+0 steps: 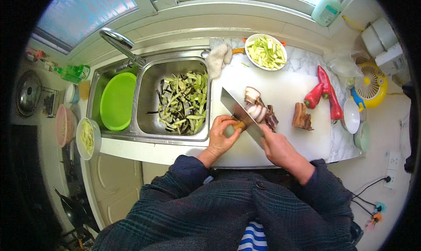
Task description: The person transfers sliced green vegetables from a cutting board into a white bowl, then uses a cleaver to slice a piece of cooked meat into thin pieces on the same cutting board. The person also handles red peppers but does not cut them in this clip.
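Observation:
On a white cutting board (309,146), my left hand (223,132) pinches a brown piece of cured meat (240,125) between thumb and fingers. My right hand (279,149) grips a cleaver (240,109), its broad blade slanting across the board against that piece. Just beyond the blade lie sliced cured pork (256,111) with pale fat and darker strips. Farther right sits a larger brown chunk of cured pork (300,116). The cleaver's handle is mostly hidden inside my right hand.
Left is a steel sink (149,119) holding cut eggplant strips (184,103) and a green basin (118,101). Behind the board stand a bowl of green strips (266,52) and a cloth (218,58). Red peppers (314,95), small bowls (351,116) and a yellow fan (368,85) are right.

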Demonstrator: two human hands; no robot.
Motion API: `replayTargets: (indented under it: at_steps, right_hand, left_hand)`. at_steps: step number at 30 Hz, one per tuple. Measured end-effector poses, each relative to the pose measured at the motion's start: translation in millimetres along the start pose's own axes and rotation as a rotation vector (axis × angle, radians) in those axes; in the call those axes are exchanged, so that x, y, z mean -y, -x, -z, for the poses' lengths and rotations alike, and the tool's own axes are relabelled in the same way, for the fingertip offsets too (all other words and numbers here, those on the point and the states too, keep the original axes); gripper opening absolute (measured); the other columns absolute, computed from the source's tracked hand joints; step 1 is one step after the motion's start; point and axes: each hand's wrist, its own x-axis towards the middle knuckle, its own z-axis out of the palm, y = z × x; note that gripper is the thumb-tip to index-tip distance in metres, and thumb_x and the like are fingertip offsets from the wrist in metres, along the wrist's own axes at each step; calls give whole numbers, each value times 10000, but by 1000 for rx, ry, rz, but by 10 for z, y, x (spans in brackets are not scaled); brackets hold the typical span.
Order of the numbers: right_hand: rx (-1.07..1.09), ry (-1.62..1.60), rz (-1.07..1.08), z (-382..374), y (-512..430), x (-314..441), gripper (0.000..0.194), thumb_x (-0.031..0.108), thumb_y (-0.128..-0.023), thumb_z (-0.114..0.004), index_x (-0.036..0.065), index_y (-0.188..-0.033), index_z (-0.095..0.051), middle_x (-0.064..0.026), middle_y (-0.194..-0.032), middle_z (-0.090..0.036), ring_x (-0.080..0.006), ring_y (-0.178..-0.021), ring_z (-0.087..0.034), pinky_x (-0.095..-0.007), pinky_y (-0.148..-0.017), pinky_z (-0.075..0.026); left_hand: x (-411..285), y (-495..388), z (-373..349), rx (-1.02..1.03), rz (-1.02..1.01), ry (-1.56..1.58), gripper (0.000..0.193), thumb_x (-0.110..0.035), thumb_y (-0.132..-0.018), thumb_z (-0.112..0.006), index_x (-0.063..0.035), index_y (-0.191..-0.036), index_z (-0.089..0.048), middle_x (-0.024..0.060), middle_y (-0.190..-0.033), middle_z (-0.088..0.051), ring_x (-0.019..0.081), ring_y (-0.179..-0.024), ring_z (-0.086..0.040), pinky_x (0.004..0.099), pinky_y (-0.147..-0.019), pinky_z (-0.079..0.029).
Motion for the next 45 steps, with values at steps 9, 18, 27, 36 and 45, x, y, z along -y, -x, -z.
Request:
replayTargets:
  at_steps: [9,18,27,36,45]
  right_hand:
    - [-60,33,17,-252,-211,-126,328,42,-897,-492,3,-1217,-429,-312,-789,-617,-497,-783,-611,-569,-685,-473]
    - [-232,-81,108,-66,-24,24,404,32,-899,-516,-9,-1291,-427,-328,-855,-616,-492,-834,-608,-551,-726,-472]
    - [-159,-89,43,-55,-34,169,400,36,-900,-515,36,-1290,-424,-300,-818,-617,-489,-791,-603,-558,-703,-460]
    - [84,-48,-124,249,426,180,380,36,-906,-506,39,-1274,-412,-306,-783,-597,-505,-791,-587,-553,-682,-449]
    - [114,-37,-129,234,253,203,368,30,-906,-508,46,-1262,-417,-300,-770,-595,-506,-788,-590,-559,-673,-444]
  left_hand:
    - [-12,15,-19,38,30,-4,242,-118,-707,-798,-44,-907,-682,133,-1020,-607,294,-983,-601,364,-850,-505]
    - [23,51,57,62,87,109,295,-106,-719,-786,-46,-983,-670,142,-1117,-590,306,-1033,-603,375,-900,-507]
    - [4,46,58,36,30,19,272,-75,-713,-791,-40,-955,-672,127,-1082,-613,269,-1034,-600,352,-904,-493]
    - [17,40,44,43,19,12,284,-105,-694,-801,-64,-941,-667,112,-1052,-624,282,-1029,-597,366,-887,-500]
    - [38,20,58,64,7,31,286,-78,-700,-794,-50,-956,-671,124,-1055,-625,285,-1028,-601,362,-893,-496]
